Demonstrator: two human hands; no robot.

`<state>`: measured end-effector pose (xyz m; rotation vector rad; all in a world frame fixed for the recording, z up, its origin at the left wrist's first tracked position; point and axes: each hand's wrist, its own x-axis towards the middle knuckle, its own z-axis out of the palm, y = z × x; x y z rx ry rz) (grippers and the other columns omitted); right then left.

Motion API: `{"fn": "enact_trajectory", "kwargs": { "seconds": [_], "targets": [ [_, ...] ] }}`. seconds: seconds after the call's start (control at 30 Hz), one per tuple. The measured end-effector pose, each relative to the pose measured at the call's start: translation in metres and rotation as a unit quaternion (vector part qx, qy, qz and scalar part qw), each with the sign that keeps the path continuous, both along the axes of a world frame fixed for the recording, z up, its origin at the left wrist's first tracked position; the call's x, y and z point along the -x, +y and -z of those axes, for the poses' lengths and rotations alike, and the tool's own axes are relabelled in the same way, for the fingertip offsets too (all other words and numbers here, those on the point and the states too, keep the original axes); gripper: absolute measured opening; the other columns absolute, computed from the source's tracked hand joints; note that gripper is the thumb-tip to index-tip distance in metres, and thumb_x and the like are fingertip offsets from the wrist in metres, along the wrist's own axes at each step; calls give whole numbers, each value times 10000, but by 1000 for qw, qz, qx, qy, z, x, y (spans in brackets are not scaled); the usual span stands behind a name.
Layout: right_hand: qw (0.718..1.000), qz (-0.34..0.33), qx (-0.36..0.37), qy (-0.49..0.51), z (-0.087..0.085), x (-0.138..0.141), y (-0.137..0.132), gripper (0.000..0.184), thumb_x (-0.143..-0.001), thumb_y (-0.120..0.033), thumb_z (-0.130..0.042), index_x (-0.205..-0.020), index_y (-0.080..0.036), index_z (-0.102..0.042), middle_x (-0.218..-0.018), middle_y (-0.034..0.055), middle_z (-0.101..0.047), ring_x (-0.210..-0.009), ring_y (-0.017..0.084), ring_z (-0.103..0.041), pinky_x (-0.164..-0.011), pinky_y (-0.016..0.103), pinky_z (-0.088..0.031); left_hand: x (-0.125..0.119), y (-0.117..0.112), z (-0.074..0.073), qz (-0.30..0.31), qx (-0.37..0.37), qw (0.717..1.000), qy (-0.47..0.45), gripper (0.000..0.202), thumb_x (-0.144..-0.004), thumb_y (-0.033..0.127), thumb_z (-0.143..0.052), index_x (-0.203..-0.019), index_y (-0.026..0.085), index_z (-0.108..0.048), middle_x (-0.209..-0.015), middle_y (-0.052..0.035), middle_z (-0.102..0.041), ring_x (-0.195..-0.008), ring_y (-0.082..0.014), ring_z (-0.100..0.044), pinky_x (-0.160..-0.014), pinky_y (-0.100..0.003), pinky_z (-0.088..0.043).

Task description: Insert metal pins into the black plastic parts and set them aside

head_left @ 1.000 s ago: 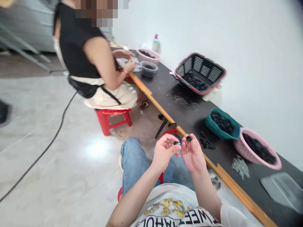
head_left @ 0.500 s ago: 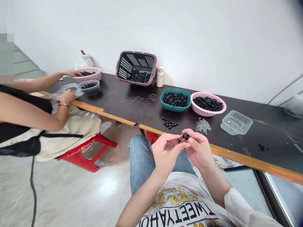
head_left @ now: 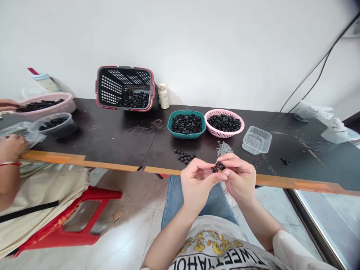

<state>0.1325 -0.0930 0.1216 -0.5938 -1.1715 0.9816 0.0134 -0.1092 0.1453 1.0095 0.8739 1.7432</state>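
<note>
My left hand and my right hand meet in front of me, just before the table's front edge. Both pinch small black round parts between fingertips, the pieces touching each other. A short row of loose black parts lies on the dark table just beyond my hands. A small heap of thin metal pins lies beside it. Behind these stand a teal bowl and a pink basket, both full of black parts.
A clear plastic tub sits right of the pink basket. A black and red crate leans against the wall. At the left, another person's hand rests near a clear bowl and pink bowl. A red stool stands below.
The view has swung right, from the person beside me and the floor to the table seen head on. My hands have stayed together, pinching the small black parts.
</note>
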Motion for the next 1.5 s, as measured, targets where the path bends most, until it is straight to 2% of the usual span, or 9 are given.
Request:
{"fn": "enact_trajectory", "kwargs": {
  "seconds": [0.13, 0.23, 0.43, 0.67, 0.8, 0.97, 1.17, 1.27, 1.5],
  "targets": [
    [998, 2, -46, -36, 4, -21, 11, 194, -846, -252, -798, -1016, -345, -809, -989, 36, -777, -904, 163, -711, -769, 271, -589, -18, 15, -4, -2, -17, 1000, -2, 302, -550, 310, -952, -621, 183, -687, -562, 48, -612, -490, -68, -533, -452, -159, -435],
    [998, 0, -45, -44, 7, -31, 21, 235, -859, -218, -778, -1048, -356, -799, -1021, 37, -777, -923, 175, -710, -801, 305, -589, -24, 27, -8, -10, -12, 999, 29, 296, -560, 307, -948, -624, 181, -688, -561, 50, -591, -481, -62, -502, -447, -159, -432],
    [999, 11, 28, 34, 5, -34, 41, 222, -746, -217, -874, -915, -347, -814, -909, 32, -778, -845, 188, -726, -729, 315, -614, -22, 48, -12, -21, -48, 987, 152, 234, -614, 257, -925, -680, 182, -713, -583, 42, -634, -494, -73, -561, -480, -159, -483],
    [1000, 26, 11, 7, 3, -36, 51, 185, -775, -228, -847, -925, -332, -815, -909, 45, -773, -823, 189, -723, -713, 318, -619, -15, 60, -12, -3, -71, 971, 229, 206, -669, 275, -898, -728, 188, -720, -599, 34, -660, -517, -95, -588, -512, -191, -525],
    [999, 41, 9, -15, 5, -35, 48, 166, -778, -240, -847, -917, -329, -826, -908, 50, -768, -788, 185, -721, -701, 315, -616, -14, 59, -11, -16, -87, 965, 249, 201, -683, 287, -892, -739, 193, -723, -598, 37, -675, -517, -102, -607, -528, -206, -532],
    [998, 54, 25, 23, 3, -30, 37, 177, -755, -302, -871, -916, -357, -823, -890, 41, -767, -781, 179, -724, -680, 298, -627, -13, 48, -11, -22, -92, 964, 249, 197, -691, 297, -890, -758, 195, -736, -627, 26, -703, -526, -111, -627, -531, -217, -529],
    [997, 51, -40, -41, 5, -26, 26, 203, -819, -245, -814, -986, -360, -814, -946, 45, -776, -800, 186, -726, -695, 319, -628, -7, 35, -8, -53, -104, 960, 256, 208, -680, 293, -901, -748, 208, -724, -607, 42, -695, -503, -104, -612, -518, -218, -507],
    [997, 49, -38, -49, 3, -23, 24, 220, -820, -261, -813, -1006, -378, -806, -951, 37, -778, -788, 189, -727, -682, 326, -631, -3, 31, -9, -67, -108, 959, 253, 217, -680, 316, -901, -747, 209, -723, -591, 41, -687, -489, -110, -606, -496, -226, -500],
    [990, 76, -73, -93, -2, -23, 27, 228, -810, -229, -811, -984, -377, -812, -924, 39, -785, -763, 200, -734, -667, 335, -640, 1, 34, -15, -73, -137, 949, 274, 211, -680, 280, -902, -758, 196, -724, -608, 37, -705, -477, -98, -609, -449, -196, -466]
  ]
}}
